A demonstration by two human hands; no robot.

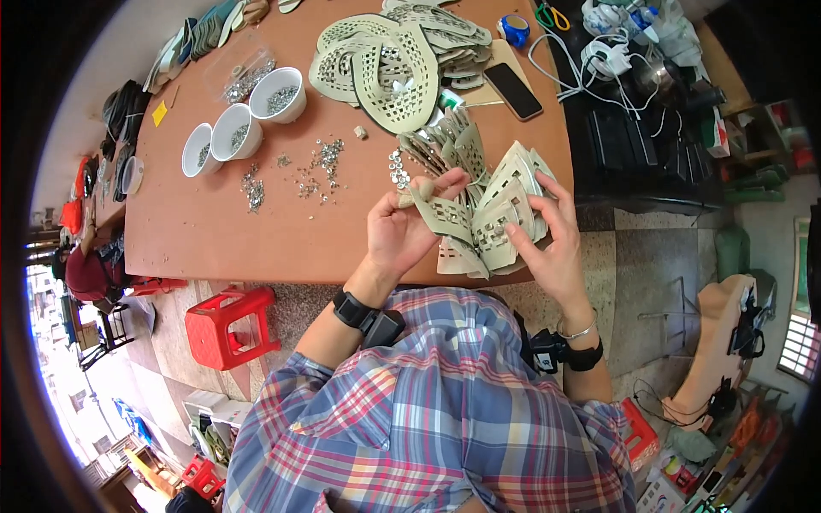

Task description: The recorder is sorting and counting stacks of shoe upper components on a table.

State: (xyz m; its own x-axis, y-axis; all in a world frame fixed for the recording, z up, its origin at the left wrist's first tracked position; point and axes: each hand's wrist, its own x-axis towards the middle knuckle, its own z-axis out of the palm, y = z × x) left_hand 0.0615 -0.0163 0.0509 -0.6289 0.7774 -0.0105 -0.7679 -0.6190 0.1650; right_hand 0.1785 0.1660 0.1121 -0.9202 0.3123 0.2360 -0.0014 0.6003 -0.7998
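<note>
Pale green perforated shoe uppers [500,231] stand in a fanned bundle at the table's near edge. My left hand [400,229] pinches the edge of one perforated upper [449,214] at the bundle's left side; beige covers sit on some of its fingertips. On the right, my right hand [552,244] has its thumb and fingers closed around the other pieces of the bundle. Beyond it leans another bunch of uppers [462,141] with shiny bits along their edges. Small white-and-silver rhinestones or studs [398,169] lie just left of that bunch.
Three white bowls [235,132] of small metal pieces stand at the left, near loose piles of metal bits [325,158]. Larger uppers [398,77] are heaped at the back, beside a phone [513,91] and blue tape [513,30]. A red stool [227,329] stands below.
</note>
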